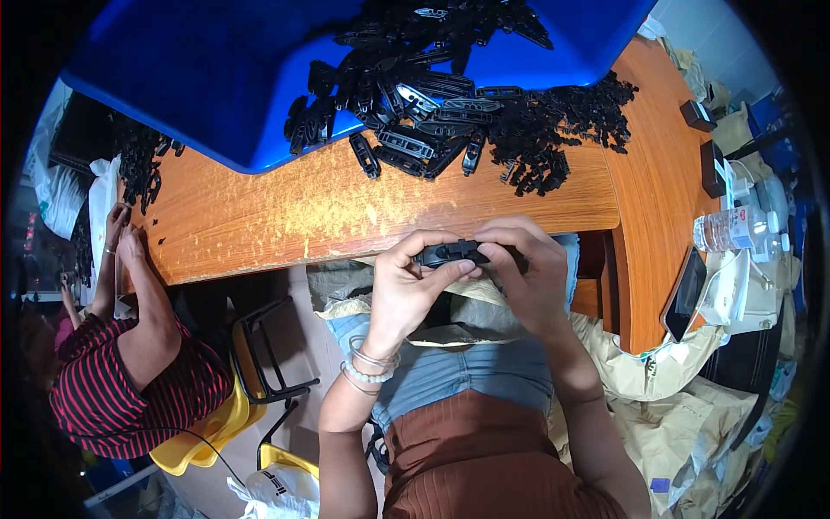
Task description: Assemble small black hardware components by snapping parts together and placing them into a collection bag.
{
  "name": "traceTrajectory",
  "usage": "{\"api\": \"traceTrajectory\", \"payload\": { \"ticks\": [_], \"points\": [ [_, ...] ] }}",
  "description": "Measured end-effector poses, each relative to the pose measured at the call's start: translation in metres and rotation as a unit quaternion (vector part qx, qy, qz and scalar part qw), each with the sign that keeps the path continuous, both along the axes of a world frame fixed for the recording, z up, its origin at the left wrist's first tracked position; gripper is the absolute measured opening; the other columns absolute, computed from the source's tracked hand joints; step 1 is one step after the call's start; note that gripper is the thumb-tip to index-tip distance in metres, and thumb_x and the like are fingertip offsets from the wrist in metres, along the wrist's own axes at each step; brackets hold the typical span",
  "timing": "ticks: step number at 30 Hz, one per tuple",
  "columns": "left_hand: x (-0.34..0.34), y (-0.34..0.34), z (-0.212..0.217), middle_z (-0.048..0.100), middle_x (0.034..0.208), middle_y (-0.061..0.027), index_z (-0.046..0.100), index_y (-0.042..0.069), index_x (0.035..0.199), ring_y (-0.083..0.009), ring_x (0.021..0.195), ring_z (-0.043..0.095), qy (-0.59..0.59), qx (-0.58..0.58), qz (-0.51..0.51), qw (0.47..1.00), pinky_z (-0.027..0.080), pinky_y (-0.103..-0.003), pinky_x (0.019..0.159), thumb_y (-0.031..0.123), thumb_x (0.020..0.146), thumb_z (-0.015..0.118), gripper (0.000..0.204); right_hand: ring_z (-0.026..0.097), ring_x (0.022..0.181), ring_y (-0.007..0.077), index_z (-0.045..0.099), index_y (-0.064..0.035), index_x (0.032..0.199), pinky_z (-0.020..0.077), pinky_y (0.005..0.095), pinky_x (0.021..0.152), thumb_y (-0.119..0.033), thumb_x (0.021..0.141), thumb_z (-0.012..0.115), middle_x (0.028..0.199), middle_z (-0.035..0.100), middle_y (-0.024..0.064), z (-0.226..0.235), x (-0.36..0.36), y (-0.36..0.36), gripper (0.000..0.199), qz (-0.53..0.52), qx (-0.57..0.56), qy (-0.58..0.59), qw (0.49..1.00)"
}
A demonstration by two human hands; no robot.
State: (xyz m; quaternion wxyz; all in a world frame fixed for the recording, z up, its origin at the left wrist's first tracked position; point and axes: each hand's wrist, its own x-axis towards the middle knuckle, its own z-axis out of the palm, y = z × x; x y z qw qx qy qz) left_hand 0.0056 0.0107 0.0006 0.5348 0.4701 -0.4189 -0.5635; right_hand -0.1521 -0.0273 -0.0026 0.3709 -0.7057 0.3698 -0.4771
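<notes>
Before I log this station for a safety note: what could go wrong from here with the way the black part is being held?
1. Both hands, left hand and right hand, hold the black plastic part off the table edge, over the lap; a slip would likely send it to the floor.
2. The pile of black parts spills off the blue tray toward that edge, so a nudge could scatter pieces.

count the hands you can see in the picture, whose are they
4. The person's left hand and right hand grip one black plastic part above the lap. A co-worker's two hands rest at the wooden table's left end, partly overlapping.
</notes>
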Motion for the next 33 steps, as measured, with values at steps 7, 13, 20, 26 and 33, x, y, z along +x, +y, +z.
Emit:
{"api": "traceTrajectory", "payload": {
  "ticks": [7,13,20,26,33],
  "points": [
    [0.002,0.001,0.002,0.066,0.087,-0.0129,0.056,-0.007,0.104,-0.0158,0.074,0.066,0.042,0.014,0.0,0.999,0.056,-0.024,0.068,-0.007,0.081,0.062,0.023,0.058,0.087,0.0276,0.058,-0.004,0.093,0.0426,0.0376,0.075,-0.002,0.078,0.058,0.096,0.06,0.0094,-0.009,0.001,0.002,0.015,-0.042,-0.168,0.122,0.977],
    [0.004,-0.002,-0.005,0.065,0.081,-0.0097,0.057,-0.006,0.104,-0.0109,0.07,0.064,0.028,0.019,-0.018,0.999,0.054,-0.021,0.063,-0.006,0.082,0.062,0.022,0.057,0.085,0.0281,0.059,-0.0053,0.091,0.0418,0.0375,0.074,0.001,0.076,0.061,0.094,0.06,0.011,-0.01,0.002,0.003,0.016,-0.077,-0.278,0.18,0.94],
    [0.009,-0.001,-0.005,0.064,0.085,-0.0051,0.061,-0.003,0.098,-0.0063,0.068,0.062,-0.074,-0.01,-0.004,0.997,0.051,-0.017,0.058,-0.006,0.079,0.064,0.019,0.058,0.083,0.0144,0.058,0.0024,0.103,0.0442,0.0275,0.069,0.002,0.077,0.063,0.092,0.061,0.0076,-0.007,-0.007,0.003,0.026,0.036,0.104,0.059,0.992],
    [0.01,-0.001,-0.002,0.066,0.086,-0.0068,0.065,-0.001,0.096,-0.0085,0.07,0.064,-0.097,-0.027,-0.026,0.995,0.049,-0.018,0.059,-0.001,0.081,0.062,0.015,0.05,0.065,0.0067,0.061,0.0009,0.102,0.0431,0.0233,0.06,-0.009,0.081,0.066,0.077,0.061,0.0045,-0.024,-0.01,0.006,0.024,0.064,0.185,-0.071,0.978],
    [0.065,-0.056,-0.032,0.064,0.087,-0.0172,0.064,-0.001,0.099,-0.0241,0.069,0.062,-0.447,-0.137,0.121,0.876,0.048,-0.036,0.064,0.009,0.085,0.058,0.018,0.064,0.072,0.0177,0.065,0.0008,0.095,0.0483,0.0288,0.065,-0.007,0.082,0.059,0.08,0.066,0.0113,-0.025,-0.024,-0.002,0.017,0.237,0.165,0.052,0.956]
  ]
}}
